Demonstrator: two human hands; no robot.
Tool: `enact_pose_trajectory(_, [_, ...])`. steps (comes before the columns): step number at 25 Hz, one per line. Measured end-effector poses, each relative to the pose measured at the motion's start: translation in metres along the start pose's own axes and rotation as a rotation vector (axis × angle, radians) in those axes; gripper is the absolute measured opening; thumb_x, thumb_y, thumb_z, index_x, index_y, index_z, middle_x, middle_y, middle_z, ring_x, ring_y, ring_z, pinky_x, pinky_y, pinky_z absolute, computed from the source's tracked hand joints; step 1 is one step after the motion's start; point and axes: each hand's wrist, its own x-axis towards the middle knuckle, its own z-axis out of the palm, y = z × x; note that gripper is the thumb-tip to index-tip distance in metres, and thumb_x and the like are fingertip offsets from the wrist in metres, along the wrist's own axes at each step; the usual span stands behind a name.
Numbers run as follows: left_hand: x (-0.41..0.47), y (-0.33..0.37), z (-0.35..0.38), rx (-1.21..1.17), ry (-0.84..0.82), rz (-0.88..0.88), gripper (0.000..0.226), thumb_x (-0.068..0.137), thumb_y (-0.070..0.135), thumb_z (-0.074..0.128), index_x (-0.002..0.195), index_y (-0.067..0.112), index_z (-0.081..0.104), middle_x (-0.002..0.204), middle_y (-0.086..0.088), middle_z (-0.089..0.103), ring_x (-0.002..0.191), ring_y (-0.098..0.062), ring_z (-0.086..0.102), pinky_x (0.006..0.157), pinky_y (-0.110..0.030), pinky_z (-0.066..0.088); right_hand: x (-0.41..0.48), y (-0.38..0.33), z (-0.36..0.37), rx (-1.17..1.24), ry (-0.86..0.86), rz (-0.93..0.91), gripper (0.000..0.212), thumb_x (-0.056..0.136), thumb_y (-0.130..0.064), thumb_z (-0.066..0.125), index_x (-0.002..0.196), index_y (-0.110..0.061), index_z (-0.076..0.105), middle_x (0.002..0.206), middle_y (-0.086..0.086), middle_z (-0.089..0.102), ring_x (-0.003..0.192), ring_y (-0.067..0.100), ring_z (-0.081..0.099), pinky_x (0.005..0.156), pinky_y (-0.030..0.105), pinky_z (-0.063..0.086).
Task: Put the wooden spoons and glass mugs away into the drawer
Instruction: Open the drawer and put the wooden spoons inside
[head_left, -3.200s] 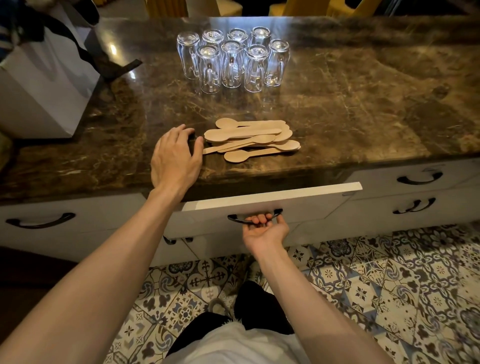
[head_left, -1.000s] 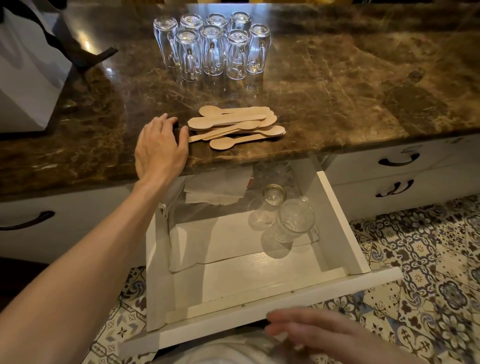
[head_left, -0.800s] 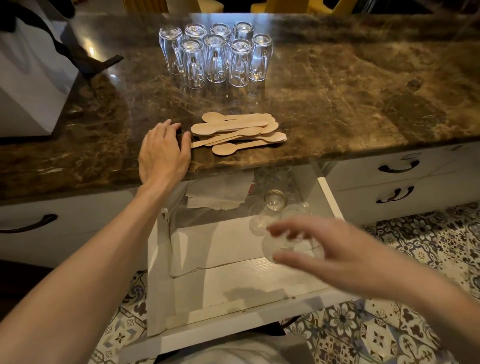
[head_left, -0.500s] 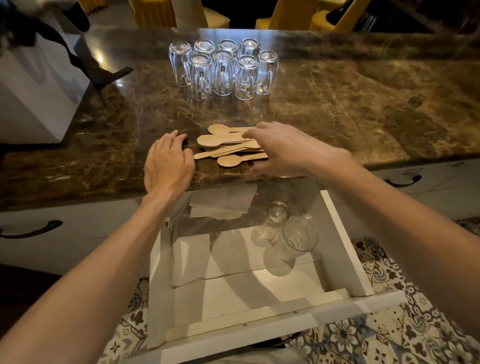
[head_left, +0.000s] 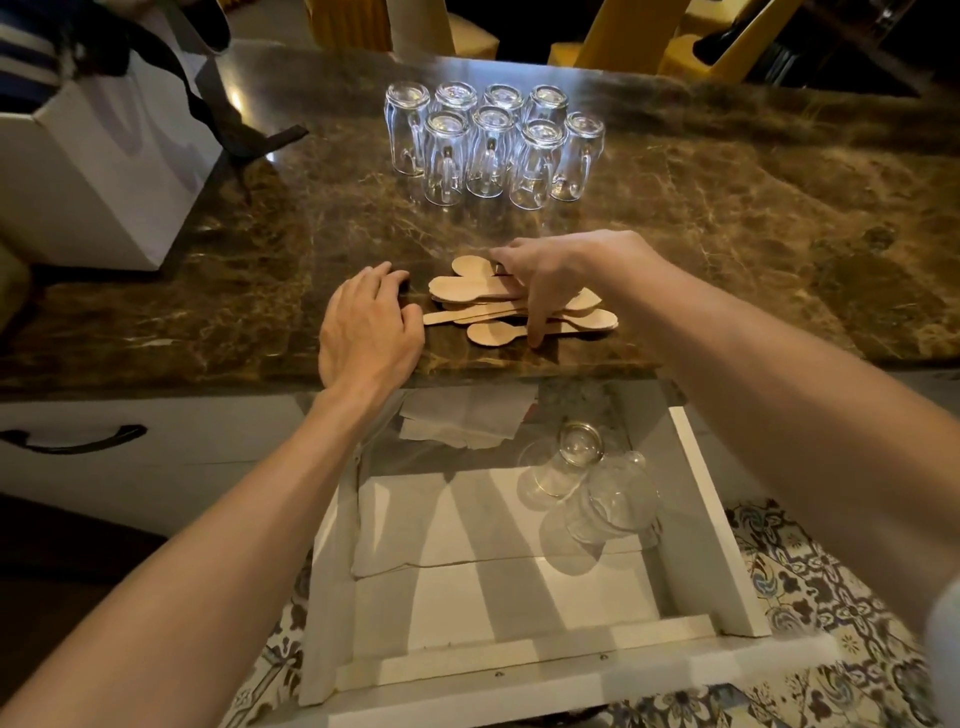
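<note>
A pile of flat wooden spoons (head_left: 467, 288) lies near the front edge of the brown marble counter (head_left: 727, 234). My right hand (head_left: 561, 270) reaches over the pile, with fingers curled behind it and the thumb pressed down in front; the spoons still rest on the counter. My left hand (head_left: 366, 327) lies flat on the counter just left of the spoons, holding nothing. Several glass mugs (head_left: 488, 145) stand upside down in a cluster further back. Below the counter the white drawer (head_left: 711, 519) is pulled far out, with two clear glasses (head_left: 613, 499) lying at its right.
A paper liner (head_left: 467, 519) covers the drawer floor, and folded napkins (head_left: 462, 421) sit at its back. A white bag (head_left: 104, 171) with a dark strap stands on the counter's left. Closed drawers with a black handle (head_left: 78, 439) flank the open one. Patterned floor tiles lie below.
The drawer was pulled out by my right hand, which then let go and rose to the counter. It now clasps the spoon pile. My left hand stayed on the counter.
</note>
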Motion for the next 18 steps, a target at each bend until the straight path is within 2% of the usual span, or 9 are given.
enact_pose_trajectory(5, [0.002, 0.000, 0.000, 0.000, 0.009, -0.001, 0.044, 0.092, 0.024, 0.042, 0.134, 0.013, 0.049, 0.142, -0.004, 0.046, 0.132, -0.018, 0.037, 0.114, -0.035, 0.020, 0.008, -0.010, -0.002, -0.110, 0.016, 0.008, 0.087, 0.060, -0.036, 0.086, 0.133, -0.018, 0.043, 0.120, -0.001, 0.039, 0.104, 0.027, 0.049, 0.091, 0.048, 0.048])
enact_pose_trajectory(9, [0.003, -0.001, -0.001, -0.002, 0.011, 0.002, 0.044, 0.091, 0.024, 0.043, 0.133, 0.013, 0.050, 0.141, -0.004, 0.046, 0.132, -0.018, 0.037, 0.113, -0.034, 0.019, 0.006, -0.016, -0.001, -0.169, 0.089, -0.024, 0.066, 0.069, -0.036, 0.078, 0.124, -0.013, 0.051, 0.104, 0.001, 0.044, 0.090, 0.024, 0.052, 0.076, 0.039, 0.051])
enact_pose_trajectory(13, [0.003, -0.001, -0.001, -0.003, 0.009, 0.004, 0.045, 0.091, 0.024, 0.043, 0.133, 0.012, 0.050, 0.141, -0.005, 0.047, 0.132, -0.019, 0.038, 0.114, -0.034, 0.020, 0.005, -0.013, 0.005, -0.126, 0.192, -0.034, 0.049, 0.071, -0.030, 0.077, 0.106, -0.014, 0.046, 0.094, 0.004, 0.054, 0.082, 0.025, 0.052, 0.077, 0.043, 0.052])
enact_pose_trajectory(18, [0.003, -0.001, -0.002, -0.016, 0.006, 0.003, 0.045, 0.091, 0.023, 0.043, 0.134, 0.012, 0.049, 0.142, -0.005, 0.046, 0.132, -0.019, 0.037, 0.114, -0.034, 0.019, 0.006, -0.013, 0.013, -0.131, 0.256, -0.029, 0.044, 0.076, -0.027, 0.071, 0.108, -0.010, 0.046, 0.087, 0.002, 0.049, 0.078, 0.025, 0.051, 0.066, 0.038, 0.047])
